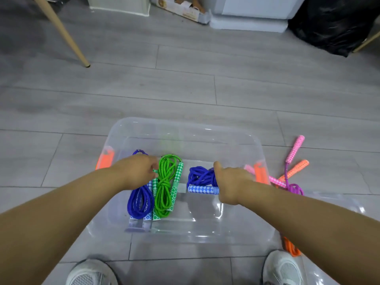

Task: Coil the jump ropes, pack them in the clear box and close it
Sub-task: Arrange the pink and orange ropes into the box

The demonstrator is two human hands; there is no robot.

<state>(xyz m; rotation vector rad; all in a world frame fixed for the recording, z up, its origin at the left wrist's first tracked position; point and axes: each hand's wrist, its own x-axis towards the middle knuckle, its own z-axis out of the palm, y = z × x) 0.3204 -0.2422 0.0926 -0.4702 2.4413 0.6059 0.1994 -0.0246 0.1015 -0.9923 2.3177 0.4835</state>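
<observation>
A clear box (207, 131) with orange latches stands open on the floor. Inside at the left lie a coiled blue rope (138, 202) and a coiled green rope (166, 182) side by side. My left hand (136, 170) pinches the green rope near its top. My right hand (232, 183) grips a second coiled blue rope (200, 175) by its blue-and-white handle, low inside the box at the right. On the floor right of the box lie uncoiled ropes with a pink handle (296, 148) and an orange handle (298, 168), plus a purple cord (295, 187).
The clear lid (337, 204) lies on the floor at the lower right, partly under my arm. My two grey shoes (90, 272) flank the box's near side. A wooden chair leg (61, 31) stands far left; a black bag (333, 23) sits far right.
</observation>
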